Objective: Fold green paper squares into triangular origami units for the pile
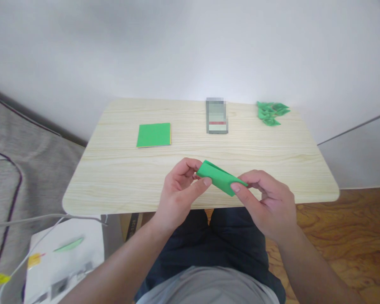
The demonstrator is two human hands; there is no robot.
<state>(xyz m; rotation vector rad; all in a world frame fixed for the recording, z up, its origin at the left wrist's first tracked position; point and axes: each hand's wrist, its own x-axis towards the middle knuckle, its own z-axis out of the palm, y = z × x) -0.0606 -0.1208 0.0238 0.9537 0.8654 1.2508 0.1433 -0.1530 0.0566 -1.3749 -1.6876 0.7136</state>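
A folded sheet of green paper [220, 177] is held up over the front edge of the table, tilted down to the right. My left hand [182, 190] pinches its left end, thumb on the near face and fingers behind. At the right end, my right hand [264, 200] grips a corner between thumb and fingers. The paper's upper edge shows a gap between its layers. Farther back on the left lies a flat stack of green square paper [153, 135]. Several folded green paper pieces [270, 112] sit in a cluster at the back right.
A phone with a blurred screen [217, 116] lies near the back middle of the pale wooden table [114, 173]. Behind it rises a white wall [190, 50]. Lower left, cables [44, 218] cross by a white surface [82, 230]. Wooden floor [351, 236] shows at right.
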